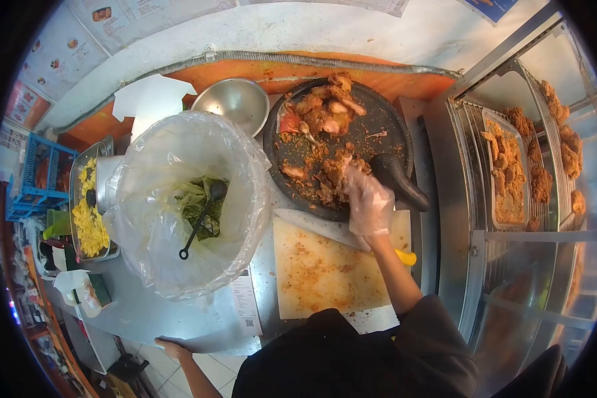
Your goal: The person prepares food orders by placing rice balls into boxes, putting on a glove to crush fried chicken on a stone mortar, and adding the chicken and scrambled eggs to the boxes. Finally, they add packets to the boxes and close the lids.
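My right hand (370, 202), in a clear plastic glove, is closed on a piece of fried chicken (341, 174) at the lower part of a round dark stone mortar (391, 123). Crumbs and shreds of crust lie around its fingers. Just right of the hand rests a dark stone pestle (399, 182). More fried chicken (331, 106) is piled at the mortar's far side, by a smear of red. My bare left hand (172, 349) rests at the near edge of the steel table, fingers stretched out, holding nothing.
A crumb-strewn cutting board (331, 272) and a yellow-handled knife (404, 257) lie below the mortar. Left stands a plastic-lined container (136, 245) with greens and a black ladle (202, 219). Behind is a steel bowl (229, 93). A display rack (477, 265) holds fried chicken at right.
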Action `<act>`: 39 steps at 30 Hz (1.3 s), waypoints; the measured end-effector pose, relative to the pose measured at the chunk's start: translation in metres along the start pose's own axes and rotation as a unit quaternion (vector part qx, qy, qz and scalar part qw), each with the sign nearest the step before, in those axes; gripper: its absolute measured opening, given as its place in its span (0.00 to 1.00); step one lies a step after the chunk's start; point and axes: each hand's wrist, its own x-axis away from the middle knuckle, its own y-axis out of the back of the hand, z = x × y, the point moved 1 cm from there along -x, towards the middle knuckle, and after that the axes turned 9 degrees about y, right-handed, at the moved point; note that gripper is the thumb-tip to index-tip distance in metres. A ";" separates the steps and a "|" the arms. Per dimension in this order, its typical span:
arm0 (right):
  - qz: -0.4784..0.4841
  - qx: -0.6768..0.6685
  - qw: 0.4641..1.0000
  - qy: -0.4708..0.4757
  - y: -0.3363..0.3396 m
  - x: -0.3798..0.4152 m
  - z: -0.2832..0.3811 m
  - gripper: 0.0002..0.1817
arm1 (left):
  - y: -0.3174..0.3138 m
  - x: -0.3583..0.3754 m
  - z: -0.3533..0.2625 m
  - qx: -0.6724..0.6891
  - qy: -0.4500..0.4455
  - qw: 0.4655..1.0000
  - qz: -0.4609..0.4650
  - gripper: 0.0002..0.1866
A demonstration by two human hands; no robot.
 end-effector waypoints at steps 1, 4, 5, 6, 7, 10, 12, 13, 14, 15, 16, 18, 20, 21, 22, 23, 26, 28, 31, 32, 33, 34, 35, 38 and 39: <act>0.000 0.000 1.000 0.000 0.001 -0.007 -0.002 0.12 | 0.001 0.003 -0.001 -0.017 0.003 1.000 0.008 0.52; 0.022 0.060 0.991 0.120 0.003 -0.029 -0.005 0.12 | -0.003 0.000 -0.001 -0.012 0.010 1.000 -0.027 0.52; 0.041 0.067 0.987 0.140 0.002 -0.033 -0.005 0.10 | -0.003 0.000 0.000 -0.010 0.011 1.000 -0.026 0.52; 0.061 0.074 0.982 0.160 0.001 -0.037 -0.007 0.08 | -0.002 0.001 0.001 -0.010 -0.002 1.000 -0.018 0.53; 0.081 0.081 0.977 0.180 0.000 -0.039 -0.008 0.06 | -0.001 0.005 -0.001 -0.010 -0.014 1.000 -0.010 0.53; 0.203 0.010 0.976 0.072 -0.004 -0.047 -0.025 0.06 | -0.005 0.005 0.000 0.035 0.007 0.999 0.014 0.50; 0.167 -0.001 0.981 0.098 0.004 -0.045 -0.027 0.06 | -0.006 0.009 0.000 0.052 0.005 0.998 0.017 0.50; 0.131 -0.011 0.984 0.119 0.010 -0.045 -0.024 0.06 | -0.005 0.012 -0.001 0.066 0.001 0.998 0.020 0.49; 0.140 0.007 0.986 0.094 0.023 -0.053 -0.016 0.04 | -0.006 0.010 0.000 0.069 0.002 0.997 0.020 0.49; 0.128 -0.041 0.988 0.070 0.038 -0.061 -0.007 0.04 | -0.007 0.008 0.000 0.072 -0.005 0.997 0.028 0.51; 0.085 -0.061 0.994 0.022 0.051 -0.069 0.003 0.05 | -0.005 0.007 0.002 0.074 -0.012 0.997 0.035 0.52; 0.042 -0.081 0.995 -0.028 0.057 -0.083 -0.005 0.06 | -0.005 0.007 0.002 0.080 -0.004 0.996 0.037 0.52; -0.031 0.256 0.920 0.294 0.056 -0.095 -0.025 0.06 | -0.006 0.011 0.001 0.088 0.004 0.995 0.042 0.52; -0.033 0.257 0.920 0.294 0.051 -0.092 -0.025 0.06 | -0.006 0.013 0.000 0.086 -0.003 0.996 0.030 0.51; 0.057 0.198 0.947 0.245 0.044 -0.084 -0.009 0.07 | -0.007 0.015 -0.001 0.084 -0.009 0.996 0.017 0.51; 0.148 0.136 0.960 0.193 0.036 -0.076 0.006 0.09 | -0.008 0.018 -0.003 0.087 -0.007 0.996 0.017 0.51; 0.296 0.168 0.918 0.204 0.015 -0.050 0.031 0.13 | -0.006 0.020 -0.002 0.092 -0.015 0.995 0.032 0.51; 0.282 0.142 0.929 0.192 0.001 -0.050 0.019 0.14 | -0.004 0.014 -0.001 0.063 -0.013 0.998 0.022 0.51; 0.247 0.084 0.954 0.146 0.003 -0.056 0.013 0.12 | -0.003 0.009 0.002 0.062 -0.012 0.997 0.047 0.51; 0.209 0.002 0.976 0.056 0.008 -0.061 0.012 0.11 | -0.003 0.007 0.001 0.062 -0.012 0.997 0.045 0.51; 0.169 -0.078 0.982 -0.034 0.011 -0.065 0.008 0.10 | -0.003 0.006 0.001 0.065 -0.006 0.997 0.042 0.51; 0.155 -0.082 0.982 -0.072 0.016 -0.069 0.009 0.09 | -0.004 0.008 0.000 0.068 0.000 0.997 0.039 0.51; 0.156 -0.081 0.982 -0.072 0.020 -0.070 0.013 0.09 | -0.004 0.010 0.000 0.067 0.001 0.997 0.038 0.51; 0.241 0.015 0.970 -0.016 0.028 -0.067 0.019 0.08 | -0.005 0.010 0.001 0.090 -0.008 0.995 0.033 0.51; 0.242 0.016 0.970 -0.016 0.025 -0.064 0.016 0.08 | -0.005 0.004 0.002 0.076 -0.001 0.997 0.031 0.51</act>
